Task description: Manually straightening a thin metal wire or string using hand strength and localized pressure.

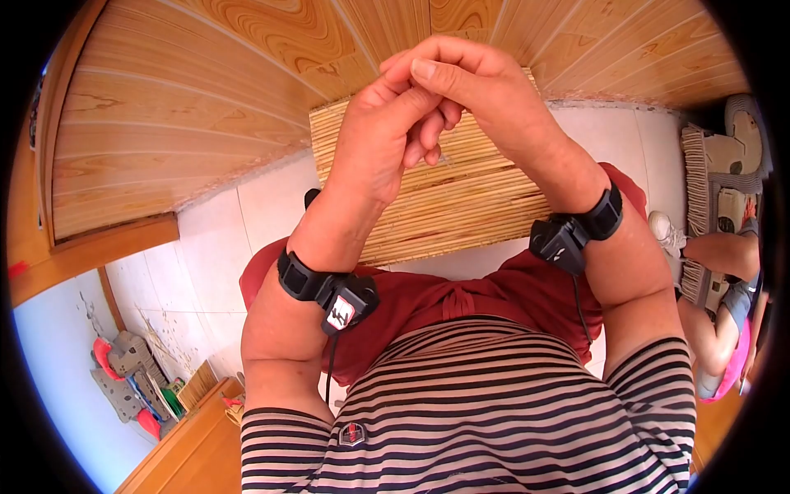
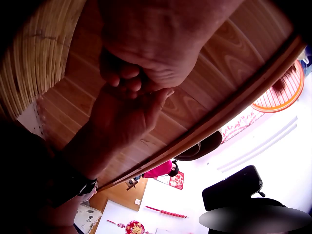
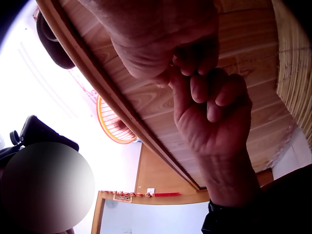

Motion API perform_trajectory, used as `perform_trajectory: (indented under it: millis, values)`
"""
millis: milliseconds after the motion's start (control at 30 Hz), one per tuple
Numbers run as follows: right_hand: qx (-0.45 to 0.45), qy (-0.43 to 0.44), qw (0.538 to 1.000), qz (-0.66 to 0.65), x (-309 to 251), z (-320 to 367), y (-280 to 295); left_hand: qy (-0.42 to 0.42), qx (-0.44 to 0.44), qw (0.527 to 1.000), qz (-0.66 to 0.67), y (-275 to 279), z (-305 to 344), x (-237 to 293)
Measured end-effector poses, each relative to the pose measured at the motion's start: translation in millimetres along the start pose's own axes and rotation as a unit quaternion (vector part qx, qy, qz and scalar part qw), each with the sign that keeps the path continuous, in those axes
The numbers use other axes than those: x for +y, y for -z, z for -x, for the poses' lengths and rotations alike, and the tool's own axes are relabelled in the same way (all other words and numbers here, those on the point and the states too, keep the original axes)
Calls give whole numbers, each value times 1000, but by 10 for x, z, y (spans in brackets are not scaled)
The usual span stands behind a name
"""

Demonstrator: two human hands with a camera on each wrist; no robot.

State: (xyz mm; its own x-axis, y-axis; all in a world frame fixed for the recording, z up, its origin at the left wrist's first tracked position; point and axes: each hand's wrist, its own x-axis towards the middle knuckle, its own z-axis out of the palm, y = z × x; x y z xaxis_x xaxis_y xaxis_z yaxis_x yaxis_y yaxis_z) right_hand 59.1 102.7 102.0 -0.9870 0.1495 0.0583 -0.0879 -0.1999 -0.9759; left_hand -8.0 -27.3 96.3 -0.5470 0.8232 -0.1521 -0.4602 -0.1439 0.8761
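Observation:
My left hand (image 1: 377,123) and right hand (image 1: 485,82) are raised together in front of me, meeting at the fingertips. The right thumb lies along its index finger, close over the left thumb. In the right wrist view, the fingers of the left hand (image 3: 214,122) are curled in toward its palm. The right hand (image 2: 124,117) meets them from below in the left wrist view, fingers bent too. I cannot tell whether something small is between the fingertips. Below the hands is a low slatted surface of thin pale sticks (image 1: 461,198), partly hidden by the forearms.
Wood-grain panelling (image 1: 189,107) rises just beyond the slatted surface. Black wrist cameras (image 1: 350,305) are strapped to both forearms. Another person's bare leg (image 1: 724,255) and white shoe (image 1: 665,229) show at right, beside a fringed grey cover (image 1: 698,173). A wooden ledge (image 1: 177,445) runs at lower left.

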Motion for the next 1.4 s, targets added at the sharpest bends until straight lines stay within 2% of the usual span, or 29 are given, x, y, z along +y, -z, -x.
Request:
perform_trajectory:
  millis: [433, 500, 600, 1033, 1100, 1400]
  values:
    - [-12, -26, 999, 18, -28, 33, -9, -8, -1, 1000, -30, 4, 8, -48]
    - [-8, -23, 999, 22, -20, 36, -10, -17, 21, 999, -32, -23, 12, -56]
    - [18, 3, 1000, 21, 23, 19, -41, -9, 16, 999, -33, -2, 8, -67]
    - [18, -13, 999, 28, 20, 36, -64, -11, 15, 999, -26, -4, -17, -113]
    - [13, -21, 999, 30, 20, 33, -54, 5, 23, 998, -56, -13, -12, -101]
    - [16, -23, 999, 32, 50, 29, -53, 0, 19, 999, -30, 9, -5, -117]
